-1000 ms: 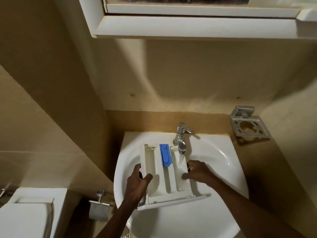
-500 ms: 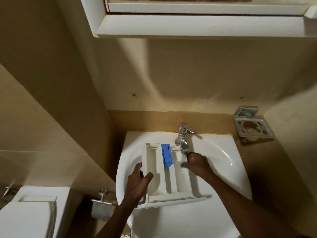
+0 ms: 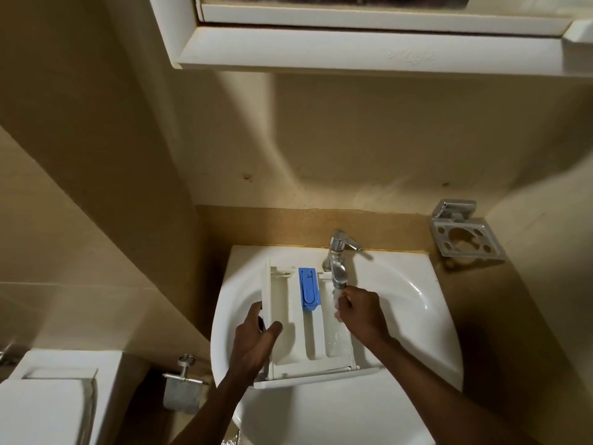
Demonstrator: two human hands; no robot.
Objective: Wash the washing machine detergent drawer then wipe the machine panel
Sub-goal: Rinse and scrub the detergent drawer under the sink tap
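Note:
The white detergent drawer [image 3: 288, 319] with a blue insert [image 3: 308, 289] lies lengthwise in the white sink [image 3: 407, 319]. My left hand [image 3: 253, 345] grips its left wall, thumb inside the left compartment. A chrome tap [image 3: 337, 258] runs water into the right compartment. My right hand [image 3: 361, 313] is at the drawer's right edge just below the spout, with bent fingertips in the stream touching that compartment. The washing machine panel is not in view.
A metal toothbrush holder [image 3: 465, 237] is fixed to the wall right of the sink. A white cabinet shelf [image 3: 369, 53] hangs overhead. At lower left are a toilet cistern [image 3: 54, 396] and a paper holder [image 3: 184, 380].
My right hand has slid from the middle of the right compartment toward the back, up under the tap spout. My left hand keeps its hold on the drawer's left wall.

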